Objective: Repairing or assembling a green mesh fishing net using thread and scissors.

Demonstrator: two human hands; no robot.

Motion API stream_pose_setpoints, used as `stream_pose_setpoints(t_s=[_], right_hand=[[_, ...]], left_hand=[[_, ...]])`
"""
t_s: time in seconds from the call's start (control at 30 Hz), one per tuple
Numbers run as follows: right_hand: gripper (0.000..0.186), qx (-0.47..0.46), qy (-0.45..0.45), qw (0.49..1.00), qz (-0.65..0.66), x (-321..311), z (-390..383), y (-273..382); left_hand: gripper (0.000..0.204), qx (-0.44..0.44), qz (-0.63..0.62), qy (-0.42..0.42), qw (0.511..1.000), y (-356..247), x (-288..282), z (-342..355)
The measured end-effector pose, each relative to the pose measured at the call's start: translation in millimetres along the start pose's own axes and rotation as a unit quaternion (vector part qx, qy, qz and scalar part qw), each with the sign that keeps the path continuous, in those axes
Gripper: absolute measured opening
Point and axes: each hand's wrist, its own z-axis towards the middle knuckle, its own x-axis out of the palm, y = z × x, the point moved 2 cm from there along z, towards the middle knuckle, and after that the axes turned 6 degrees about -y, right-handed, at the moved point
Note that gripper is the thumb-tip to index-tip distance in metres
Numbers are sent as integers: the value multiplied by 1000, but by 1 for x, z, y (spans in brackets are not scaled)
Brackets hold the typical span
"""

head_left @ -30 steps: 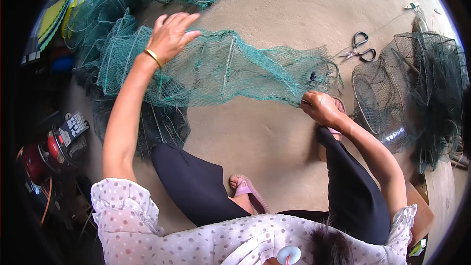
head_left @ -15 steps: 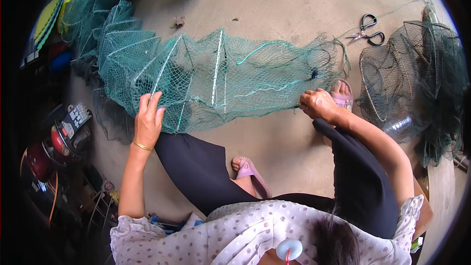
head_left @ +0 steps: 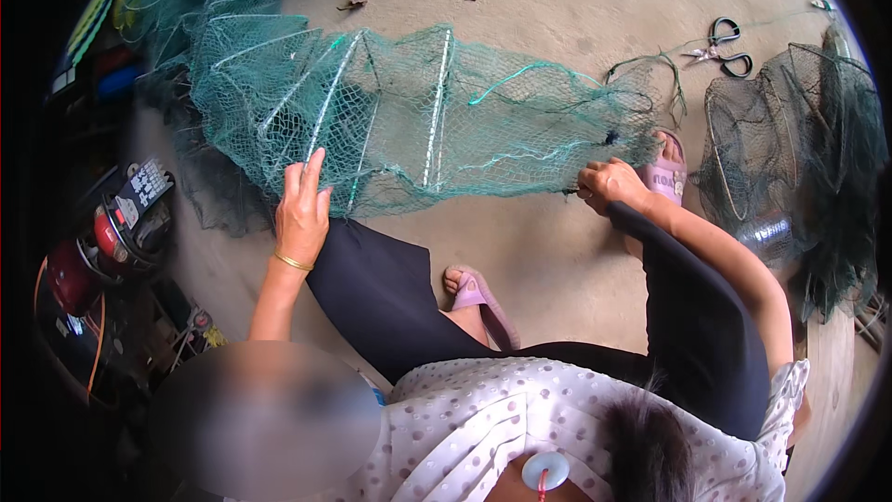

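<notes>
A long green mesh fishing net, folded on white-wrapped frame rods, stretches across in front of me above the floor. My left hand has its fingers curled at the lower end of one white rod. At the right end, my right hand is closed in a pinch on the net's lower edge; the exact grip is hidden by the fingers. Bright turquoise cord runs through the mesh between the hands. A dark knot sits just above my right hand. Loose green cord lies at the net's far right end.
Black-handled scissors lie on the floor at far right. Beside them is a darker bunched net with a clear bottle in it. More folded netting is piled at far left. Red-and-black machinery stands on the left.
The whole view has shifted, so floor, net and hands appear higher and farther right. Both hands keep their places on the net. Its far right corner sags slightly, baring more cord.
</notes>
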Motion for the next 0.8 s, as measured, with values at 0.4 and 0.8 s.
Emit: stream_pose_setpoints(t_s=[0.4,0.8], right_hand=[[43,61,-177,978,90,-83,54,21],[15,153,-159,975,-18,-69,53,-38]], left_hand=[[56,15,23,-5,1000,-8,4,-4],[58,8,13,-6,1000,-10,8,-7]])
